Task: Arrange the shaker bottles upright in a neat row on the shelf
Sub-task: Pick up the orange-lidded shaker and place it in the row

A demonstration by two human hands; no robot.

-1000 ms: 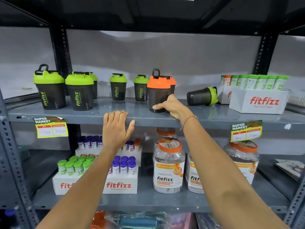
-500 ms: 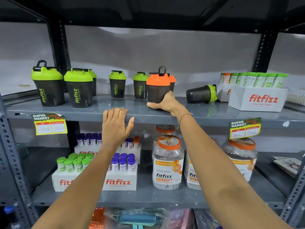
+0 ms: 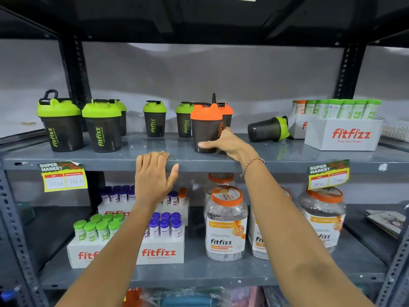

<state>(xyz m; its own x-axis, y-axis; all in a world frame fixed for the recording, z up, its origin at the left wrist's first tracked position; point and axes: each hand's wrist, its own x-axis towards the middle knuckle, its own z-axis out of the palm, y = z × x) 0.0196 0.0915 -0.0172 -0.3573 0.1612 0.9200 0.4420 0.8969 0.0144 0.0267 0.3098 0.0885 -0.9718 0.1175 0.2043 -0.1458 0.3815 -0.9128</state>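
Note:
An orange-lidded shaker bottle (image 3: 205, 127) stands upright near the front of the grey upper shelf (image 3: 287, 156), and my right hand (image 3: 228, 145) grips its lower part. A second orange-lidded shaker (image 3: 227, 114) stands right behind it. Several green-lidded shakers stand upright to the left: two large ones (image 3: 59, 122) (image 3: 102, 125) in front, two smaller ones (image 3: 155, 118) (image 3: 184, 119) further back. One green-lidded shaker (image 3: 269, 129) lies on its side to the right. My left hand (image 3: 152, 176) rests flat on the shelf's front edge, holding nothing.
A white fitfizz box (image 3: 343, 135) of green tubes sits at the shelf's right end. The lower shelf holds fitfizz tube boxes (image 3: 159, 251) and large orange-lidded jars (image 3: 225, 224). Black uprights (image 3: 75, 69) frame the bay, and yellow price tags (image 3: 63, 176) hang on the shelf edge.
My right hand has slid the orange shaker a little left and toward the front edge. My left hand stays on the shelf edge.

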